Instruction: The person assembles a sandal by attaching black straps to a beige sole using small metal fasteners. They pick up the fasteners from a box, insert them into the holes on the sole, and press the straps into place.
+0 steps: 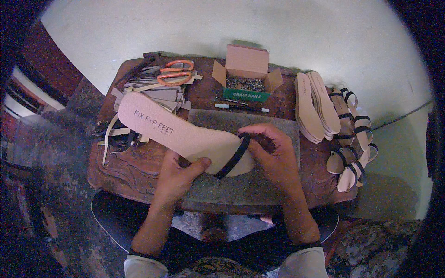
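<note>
A beige sandal sole [185, 139] with dark print near its heel lies tilted across my view, heel toward the far left. My left hand [185, 169] grips its near edge, thumb on top and the other fingers hidden beneath. A black strap [234, 155] crosses the sole near the toe end. My right hand [269, 143] pinches the strap's far end at the sole's edge, its thumb and fingers close together. Under the sole is a grey mat [278, 127] on the carved wooden table [134, 169].
An open carton of small nails [245, 95] stands at the back, a pen [241, 108] before it. Orange-handled scissors [175, 73] rest on strips of material [157, 95] at the back left. Stacked soles [308, 109] and strapped sandals [354, 169] line the right side.
</note>
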